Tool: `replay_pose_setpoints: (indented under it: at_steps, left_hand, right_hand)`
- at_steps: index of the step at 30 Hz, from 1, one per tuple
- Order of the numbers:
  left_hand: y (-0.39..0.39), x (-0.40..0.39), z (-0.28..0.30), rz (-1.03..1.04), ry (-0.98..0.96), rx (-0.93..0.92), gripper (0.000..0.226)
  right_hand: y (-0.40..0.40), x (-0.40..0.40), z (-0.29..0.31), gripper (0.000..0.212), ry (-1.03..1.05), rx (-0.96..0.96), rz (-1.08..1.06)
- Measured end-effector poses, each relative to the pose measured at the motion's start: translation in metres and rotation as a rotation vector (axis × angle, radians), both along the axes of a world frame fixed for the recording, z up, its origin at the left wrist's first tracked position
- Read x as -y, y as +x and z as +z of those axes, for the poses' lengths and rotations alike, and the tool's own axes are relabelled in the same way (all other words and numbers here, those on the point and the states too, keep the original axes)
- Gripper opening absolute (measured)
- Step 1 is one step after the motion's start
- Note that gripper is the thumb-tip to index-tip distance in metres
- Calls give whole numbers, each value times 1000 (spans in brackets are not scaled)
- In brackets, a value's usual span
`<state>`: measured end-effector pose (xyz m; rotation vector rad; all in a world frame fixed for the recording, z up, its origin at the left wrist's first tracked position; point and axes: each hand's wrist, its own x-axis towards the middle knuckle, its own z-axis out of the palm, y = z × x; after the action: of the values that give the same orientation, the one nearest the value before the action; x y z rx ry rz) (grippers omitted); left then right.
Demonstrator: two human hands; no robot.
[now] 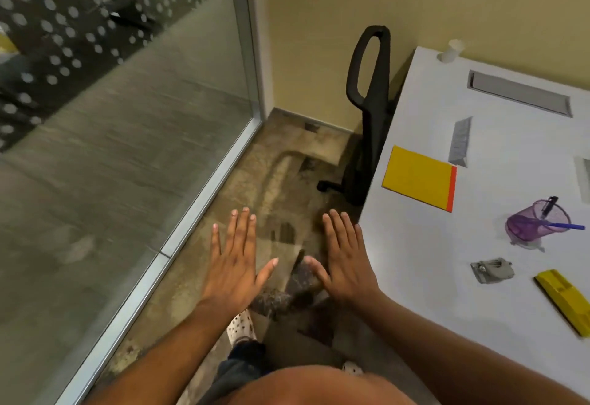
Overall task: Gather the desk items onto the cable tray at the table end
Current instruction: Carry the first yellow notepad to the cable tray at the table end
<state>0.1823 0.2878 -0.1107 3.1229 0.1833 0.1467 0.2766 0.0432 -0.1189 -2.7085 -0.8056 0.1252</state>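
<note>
Left hand (234, 261) and right hand (346, 259) spread flat; both hold nothing.

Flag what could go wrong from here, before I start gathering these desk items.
The purple mesh pen cup lies on its side with a blue pen sticking out; lifting it carelessly could spill the pens. The yellow notepad sits close to the table edge and could be knocked off. Both the left hand and right hand hover over the floor, so every reach crosses that edge.
</note>
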Motion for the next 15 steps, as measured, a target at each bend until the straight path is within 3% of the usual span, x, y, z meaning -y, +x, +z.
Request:
replay_pose_setpoints:
  at_steps: [7,15]
  left_hand:
    - [57,-91,0,-203,-35,-65,96]
    - [139,-59,17,-468,-152,-100,92]
  right_hand:
    - [20,-75,6,89,-33,-28,-170]
    - [50,-76,11,84,27,-33,-471]
